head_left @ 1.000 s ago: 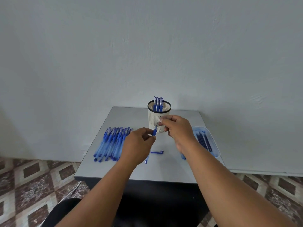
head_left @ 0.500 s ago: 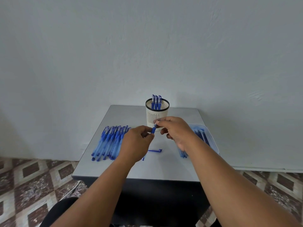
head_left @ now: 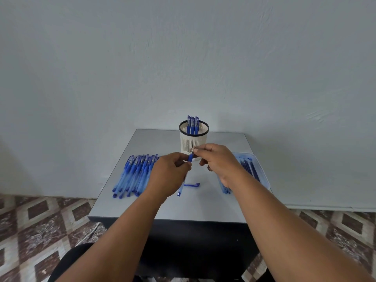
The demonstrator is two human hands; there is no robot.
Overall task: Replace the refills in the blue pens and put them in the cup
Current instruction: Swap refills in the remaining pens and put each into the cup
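Pale wall rises behind the grey bench. My left hand has its grip curled round a blue pen held above the bench, while my right hand pinches its tip. Just behind stands the cup, three pens inside. More pens lie left; a tray of refills right.

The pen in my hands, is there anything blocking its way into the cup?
Nothing visible blocks it. The pen is held between the left hand and right hand, right in front of the cup. Three pens stand at its back, leaving the front of the opening free.
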